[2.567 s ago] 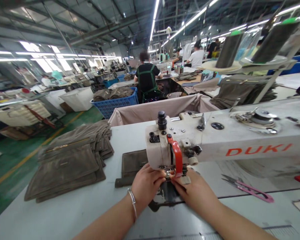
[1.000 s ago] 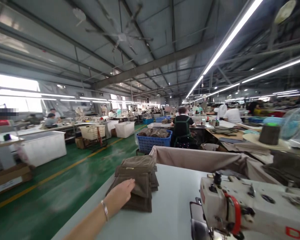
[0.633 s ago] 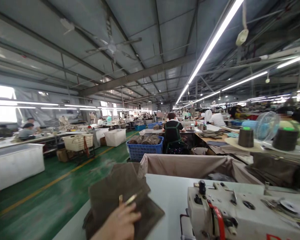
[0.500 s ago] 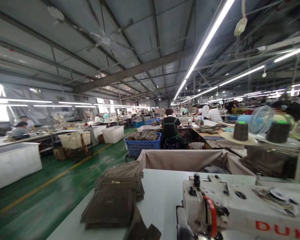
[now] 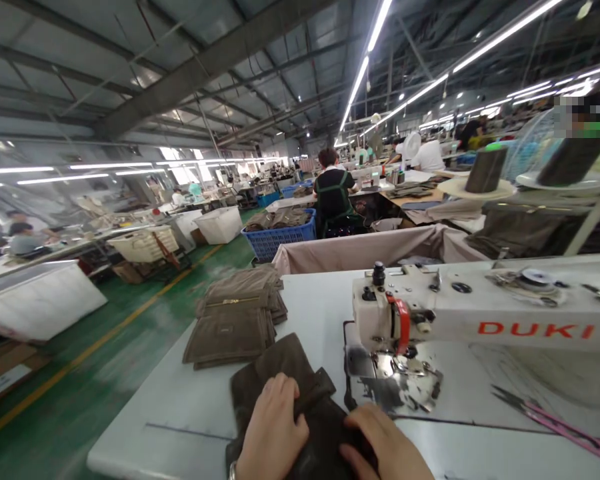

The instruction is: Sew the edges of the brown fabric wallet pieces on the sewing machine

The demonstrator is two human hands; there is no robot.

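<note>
A dark olive-brown cloth piece point(image 5: 285, 373) with a stitched flap or strap lies at the near edge of the sewing table. My left hand point(image 5: 275, 423) is on top of it, fingers bent together and thumb alongside, gripping the cloth. At its right edge my right hand point(image 5: 387, 443) curls its fingers and thumb around the fabric; part of that grip is hidden. Just beyond, the white sewing machine point(image 5: 480, 320), with a red band and red lettering, has its metal plate near my right hand. Further left is a stack of matching cloth pieces point(image 5: 235, 317), the top one with a brass-coloured zipper.
Pink-handled scissors point(image 5: 555, 423) lie right of the machine head. Behind the table stands a cloth-lined bin point(image 5: 330, 253), then a blue basket point(image 5: 280, 243) of fabric and a seated person point(image 5: 334, 190). Thread cones point(image 5: 486, 170) stand at right.
The view has tilted down and shifted. Both my hands have come into view on the cloth piece, and the scissors now show.
</note>
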